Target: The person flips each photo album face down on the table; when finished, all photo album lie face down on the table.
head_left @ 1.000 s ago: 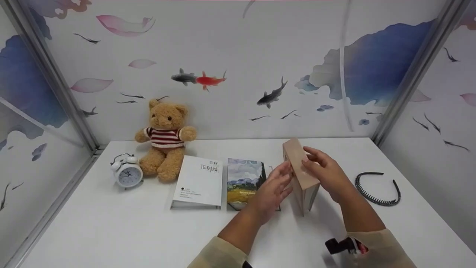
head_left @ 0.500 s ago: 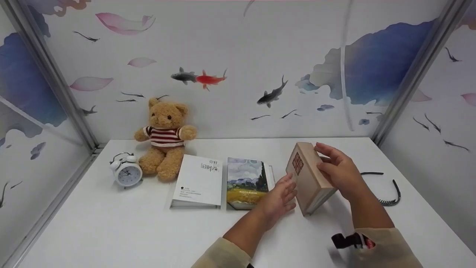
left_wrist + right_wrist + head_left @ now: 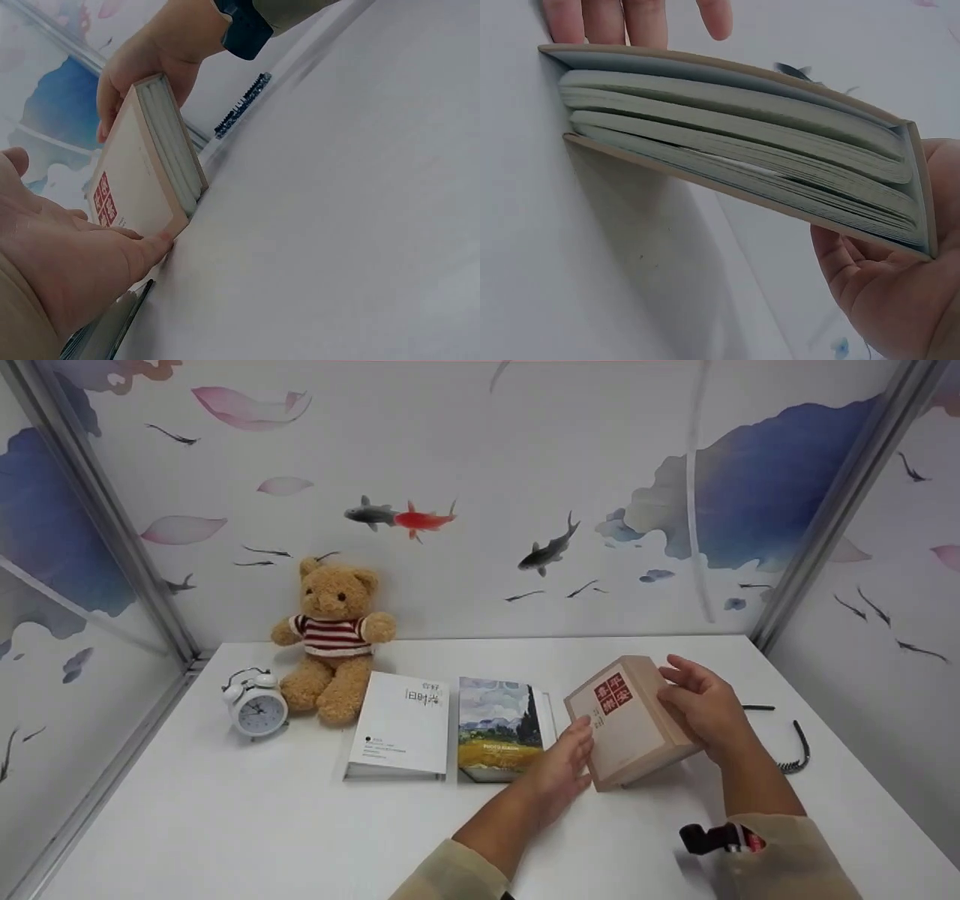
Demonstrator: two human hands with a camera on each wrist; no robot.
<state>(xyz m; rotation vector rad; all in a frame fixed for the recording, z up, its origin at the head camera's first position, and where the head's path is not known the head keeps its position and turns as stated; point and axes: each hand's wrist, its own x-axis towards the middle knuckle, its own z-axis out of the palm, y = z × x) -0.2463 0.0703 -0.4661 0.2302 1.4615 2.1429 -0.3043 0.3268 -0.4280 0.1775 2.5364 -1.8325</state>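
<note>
A thick beige photo album (image 3: pixel 630 727) with red square characters on its cover stands tilted on its lower edge, right of the table's middle. By its spine side my right hand (image 3: pixel 705 709) holds it, thumb near the spine. My left hand (image 3: pixel 555 776) lies along the left edge of the cover, fingers fairly straight and touching it. In the left wrist view the left palm (image 3: pixel 82 255) faces up beside the album (image 3: pixel 142 172). The right wrist view shows the album's page ends (image 3: pixel 735 142), slightly fanned between the covers, with left fingertips (image 3: pixel 645 22) against one cover.
A landscape-covered photo album (image 3: pixel 499 727) lies just left of the left hand, and a white album (image 3: pixel 401 727) beyond it. Farther left are a teddy bear (image 3: pixel 334 645) and a white alarm clock (image 3: pixel 257 709). A black headband (image 3: pixel 799 750) lies right, partly behind the right arm.
The beige album has turned from nearly upright, spine toward me, to leaning back with its cover showing. My right hand has moved right and a little down with it; the left stays beside it.
</note>
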